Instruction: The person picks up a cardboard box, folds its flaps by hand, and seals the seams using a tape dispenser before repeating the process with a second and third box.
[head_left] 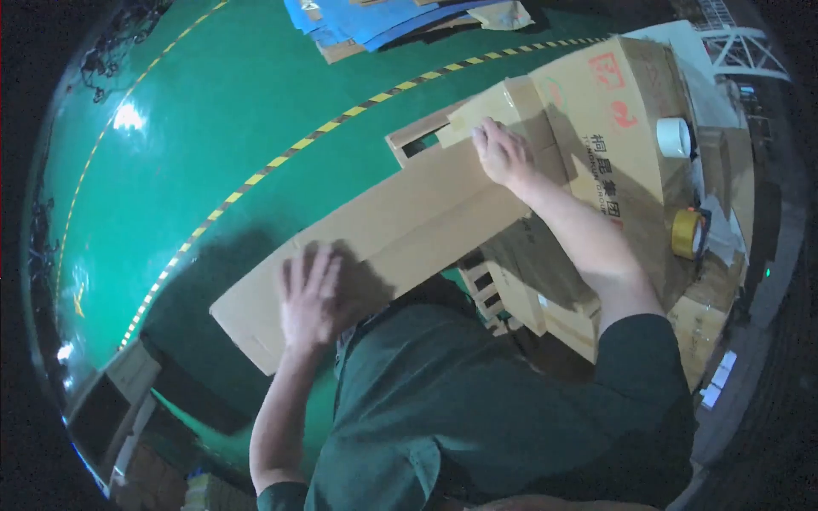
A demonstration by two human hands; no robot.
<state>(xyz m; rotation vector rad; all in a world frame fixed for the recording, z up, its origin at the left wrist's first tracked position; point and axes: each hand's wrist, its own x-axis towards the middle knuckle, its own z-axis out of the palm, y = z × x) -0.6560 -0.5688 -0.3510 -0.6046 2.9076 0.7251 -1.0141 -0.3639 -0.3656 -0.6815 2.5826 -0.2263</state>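
Observation:
A long folded piece of brown cardboard (409, 230) stretches diagonally in front of my body. My left hand (312, 298) lies on its lower left part, fingers spread. At the upper right end, my right hand (503, 153) has its fingers curled against the cardboard; whether they grip its edge is hard to tell. Beyond that end stands a large carton (588, 119) with red marks and black printed characters. A white tape roll (673, 138) and a yellow tape roll in a dispenser (687, 234) are at the carton's right side.
Below the cardboard are a wooden pallet (486, 294) and more cartons (703, 319). Blue sheets (375, 21) lie at the top on the green floor (213, 94), past a yellow and black line (281, 159). A box (128, 370) is at the lower left.

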